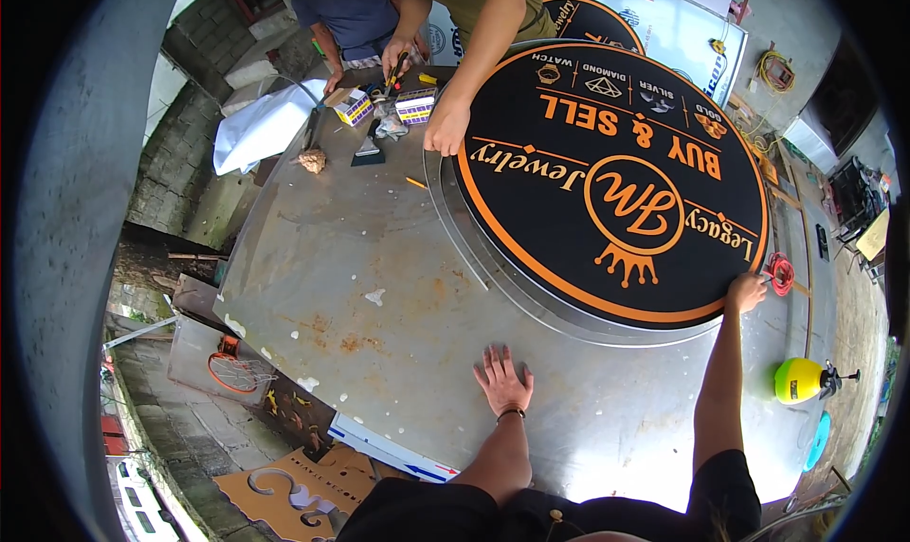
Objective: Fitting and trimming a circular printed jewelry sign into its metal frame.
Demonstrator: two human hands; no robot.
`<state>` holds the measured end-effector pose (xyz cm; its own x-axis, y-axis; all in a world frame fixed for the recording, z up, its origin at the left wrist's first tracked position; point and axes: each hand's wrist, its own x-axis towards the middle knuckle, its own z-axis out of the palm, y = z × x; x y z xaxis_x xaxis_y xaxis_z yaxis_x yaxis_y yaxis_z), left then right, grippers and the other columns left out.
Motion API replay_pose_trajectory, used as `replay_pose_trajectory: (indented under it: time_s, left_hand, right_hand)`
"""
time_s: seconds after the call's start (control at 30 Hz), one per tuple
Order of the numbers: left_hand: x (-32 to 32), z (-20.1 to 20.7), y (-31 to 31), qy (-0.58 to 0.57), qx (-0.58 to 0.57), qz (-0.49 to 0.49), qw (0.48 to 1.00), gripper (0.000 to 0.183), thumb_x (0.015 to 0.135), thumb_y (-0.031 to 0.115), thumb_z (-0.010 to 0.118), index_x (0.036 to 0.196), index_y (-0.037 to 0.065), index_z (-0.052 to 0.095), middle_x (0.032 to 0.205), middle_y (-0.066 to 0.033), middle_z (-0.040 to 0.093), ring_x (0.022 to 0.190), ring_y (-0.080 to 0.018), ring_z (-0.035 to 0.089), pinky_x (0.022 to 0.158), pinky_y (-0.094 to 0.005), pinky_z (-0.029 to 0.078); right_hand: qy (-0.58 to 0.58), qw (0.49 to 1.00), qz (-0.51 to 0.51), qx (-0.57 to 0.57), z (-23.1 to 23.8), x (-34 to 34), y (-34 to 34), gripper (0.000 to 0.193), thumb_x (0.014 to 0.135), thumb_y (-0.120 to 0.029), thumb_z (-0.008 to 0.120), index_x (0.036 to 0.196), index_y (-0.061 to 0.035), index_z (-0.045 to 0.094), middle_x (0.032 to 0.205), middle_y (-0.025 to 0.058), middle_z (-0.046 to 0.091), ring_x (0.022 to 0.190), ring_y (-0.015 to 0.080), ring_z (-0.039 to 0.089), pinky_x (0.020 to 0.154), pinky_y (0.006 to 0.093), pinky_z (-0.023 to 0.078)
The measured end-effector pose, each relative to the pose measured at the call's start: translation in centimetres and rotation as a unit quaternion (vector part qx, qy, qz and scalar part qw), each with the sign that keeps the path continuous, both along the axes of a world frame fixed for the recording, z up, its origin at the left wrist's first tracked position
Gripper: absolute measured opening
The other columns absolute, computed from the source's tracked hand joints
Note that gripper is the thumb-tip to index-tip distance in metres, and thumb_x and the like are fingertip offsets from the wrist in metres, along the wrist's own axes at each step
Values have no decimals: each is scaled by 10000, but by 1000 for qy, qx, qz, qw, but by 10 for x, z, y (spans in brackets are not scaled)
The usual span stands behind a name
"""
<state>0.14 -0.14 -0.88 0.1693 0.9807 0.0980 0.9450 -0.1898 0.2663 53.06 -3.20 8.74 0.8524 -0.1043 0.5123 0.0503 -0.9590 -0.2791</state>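
A large round black sign (559, 163) with an orange rim and orange and white lettering lies upside down to me on a grey metal table (313, 286). A clear and silvery round rim (474, 258) shows beneath its near and left edges. My left hand (503, 381) rests palm down on the bare metal, fingers spread, apart from the sign. At the sign's near right edge, my right hand (747, 292) holds the rim with bent fingers. Across the table, a co-worker's hand (448, 125) touches the sign's left edge; their other hand (398, 57) holds a dark tool.
Small boxes (414, 107), a scraper (368, 152) and a brush (311, 159) lie at the far left. On the right are a red wire coil (780, 274) and a yellow-green spray bottle (799, 381). Another person (349, 16) stands beyond. A basketball hoop (227, 362) is below left.
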Motion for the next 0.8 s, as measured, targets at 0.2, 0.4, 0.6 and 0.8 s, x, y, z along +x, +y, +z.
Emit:
replay_pose_trajectory:
  time_s: [0.2, 0.4, 0.6, 0.8]
  left_hand:
    - [0, 0, 0, 5, -4, -1, 1000, 670, 785, 404, 526, 1367, 109, 377, 1437, -138, 341, 1351, -308, 284, 1105, -578, 142]
    - [0, 3, 0, 3, -6, -3, 1000, 662, 788, 396, 530, 1359, 100, 374, 1431, -135, 335, 1351, -310, 273, 1109, -574, 136]
    - [1, 2, 0, 3, -3, -5, 1000, 658, 787, 395, 531, 1354, 97, 380, 1431, -137, 337, 1349, -311, 276, 1107, -573, 140]
    - [0, -1, 0, 9, -3, -1, 1000, 674, 781, 412, 524, 1367, 110, 387, 1438, -141, 348, 1347, -310, 298, 1102, -581, 149]
  right_hand:
    - [-8, 1000, -5, 0, -3, 2, 0, 320, 931, -283, 430, 1001, -2, 567, 1069, 185, 573, 1046, 364, 546, 777, 485, 526]
    - [-6, 1000, -2, -11, -6, 5, -1, 325, 934, -287, 422, 1006, -3, 564, 1074, 190, 570, 1048, 366, 542, 776, 484, 526]
    - [-8, 1000, 3, -1, -8, 9, -3, 342, 940, -295, 412, 1010, 4, 561, 1079, 200, 566, 1058, 379, 532, 790, 489, 518]
    - [-4, 1000, 3, -3, -7, 6, -2, 346, 940, -300, 414, 1019, 2, 563, 1086, 197, 565, 1061, 375, 532, 797, 488, 516]
